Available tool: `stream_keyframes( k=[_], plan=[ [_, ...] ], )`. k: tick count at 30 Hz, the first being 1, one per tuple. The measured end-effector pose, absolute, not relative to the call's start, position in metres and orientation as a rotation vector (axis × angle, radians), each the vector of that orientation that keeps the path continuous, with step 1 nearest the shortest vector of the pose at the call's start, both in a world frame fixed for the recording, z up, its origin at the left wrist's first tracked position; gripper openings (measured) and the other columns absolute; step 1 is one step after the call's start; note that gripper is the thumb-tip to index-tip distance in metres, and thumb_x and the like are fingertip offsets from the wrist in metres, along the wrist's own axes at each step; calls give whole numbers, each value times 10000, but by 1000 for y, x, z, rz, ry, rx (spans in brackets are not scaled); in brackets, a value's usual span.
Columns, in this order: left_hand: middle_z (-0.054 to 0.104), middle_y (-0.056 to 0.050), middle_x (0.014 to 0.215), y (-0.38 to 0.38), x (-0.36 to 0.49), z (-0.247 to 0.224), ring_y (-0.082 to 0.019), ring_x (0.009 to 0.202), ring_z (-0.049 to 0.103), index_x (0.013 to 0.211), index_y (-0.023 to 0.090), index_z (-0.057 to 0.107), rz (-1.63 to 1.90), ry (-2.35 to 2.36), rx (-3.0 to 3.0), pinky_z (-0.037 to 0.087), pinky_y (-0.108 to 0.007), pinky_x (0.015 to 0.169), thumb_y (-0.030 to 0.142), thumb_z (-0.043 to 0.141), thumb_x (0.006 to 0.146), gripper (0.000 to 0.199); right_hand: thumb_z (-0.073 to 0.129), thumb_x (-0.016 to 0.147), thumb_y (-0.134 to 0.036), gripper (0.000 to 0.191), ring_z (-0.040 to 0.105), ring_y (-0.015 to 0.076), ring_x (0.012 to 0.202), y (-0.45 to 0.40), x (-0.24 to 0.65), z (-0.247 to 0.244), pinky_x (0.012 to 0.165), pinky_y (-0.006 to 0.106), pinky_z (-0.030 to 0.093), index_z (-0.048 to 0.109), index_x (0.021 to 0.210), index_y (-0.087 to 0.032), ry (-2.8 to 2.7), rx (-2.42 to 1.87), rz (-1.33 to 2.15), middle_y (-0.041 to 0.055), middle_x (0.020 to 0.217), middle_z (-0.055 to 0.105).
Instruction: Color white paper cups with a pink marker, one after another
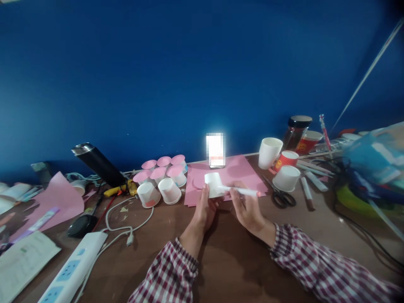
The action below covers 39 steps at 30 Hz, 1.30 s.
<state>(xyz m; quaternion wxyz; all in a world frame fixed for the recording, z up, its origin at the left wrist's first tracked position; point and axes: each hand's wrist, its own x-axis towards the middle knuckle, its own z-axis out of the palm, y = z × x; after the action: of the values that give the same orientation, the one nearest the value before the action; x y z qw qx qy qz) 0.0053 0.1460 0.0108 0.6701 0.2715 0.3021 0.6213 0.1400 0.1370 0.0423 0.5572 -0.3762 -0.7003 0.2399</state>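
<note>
My left hand (205, 210) is closed around a small white paper cup (213, 184), held above the front of a stack of pink paper (241, 170). In my right hand (248, 210) is a white marker pen (243, 191) with a pinkish end pointing right. Its left tip reaches the cup's right side; whether it touches cannot be made out. Left of the paper stand several white cups (148, 194), the ones behind topped with pink paper. Behind the held cup a bright phone screen (216, 149) stands upright, its picture blurred out.
Black scissors (283, 198) lie right of the paper, near an upturned white cup (286, 178), a red cup (286, 160) and loose markers (306, 193). At left are a black flask (97, 164), a white power strip (74, 267), a cable (130, 237) and cut pink paper (59, 198). A blue wall (202, 75) rises behind.
</note>
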Motion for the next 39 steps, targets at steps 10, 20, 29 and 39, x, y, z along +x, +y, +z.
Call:
stream_keyframes(
  k=[10, 20, 29, 39],
  plan=[
    [739, -68, 833, 144, 5, 13, -176, 742, 655, 1003, 134, 685, 1364, 691, 631, 471, -297, 768, 581, 620, 876, 469, 382, 1052, -371, 301, 677, 218, 730, 137, 140, 42, 662, 340, 568, 626, 978, -210, -1668, -891, 593, 101, 851, 705],
    [745, -81, 897, 143, 5, 13, -202, 810, 672, 1026, 140, 685, 1356, 686, 630, 483, -330, 840, 577, 613, 881, 467, 391, 1053, -359, 308, 683, 208, 708, 137, 140, 42, 649, 322, 571, 640, 965, -202, -1677, -887, 596, 93, 833, 703],
    [743, -89, 908, 141, 4, 13, -232, 872, 695, 1043, 159, 674, 1339, 655, 630, 492, -370, 883, 589, 644, 854, 471, 401, 1045, -335, 284, 676, 210, 691, 137, 140, 43, 636, 325, 569, 627, 953, -190, -1695, -902, 558, 83, 803, 693],
    [743, -88, 946, 142, 3, 13, -238, 936, 701, 1101, 156, 645, 1361, 648, 632, 497, -361, 901, 538, 674, 853, 456, 405, 1039, -297, 267, 675, 211, 681, 137, 141, 46, 644, 330, 571, 626, 920, -203, -1706, -922, 512, 86, 795, 698]
  ],
)
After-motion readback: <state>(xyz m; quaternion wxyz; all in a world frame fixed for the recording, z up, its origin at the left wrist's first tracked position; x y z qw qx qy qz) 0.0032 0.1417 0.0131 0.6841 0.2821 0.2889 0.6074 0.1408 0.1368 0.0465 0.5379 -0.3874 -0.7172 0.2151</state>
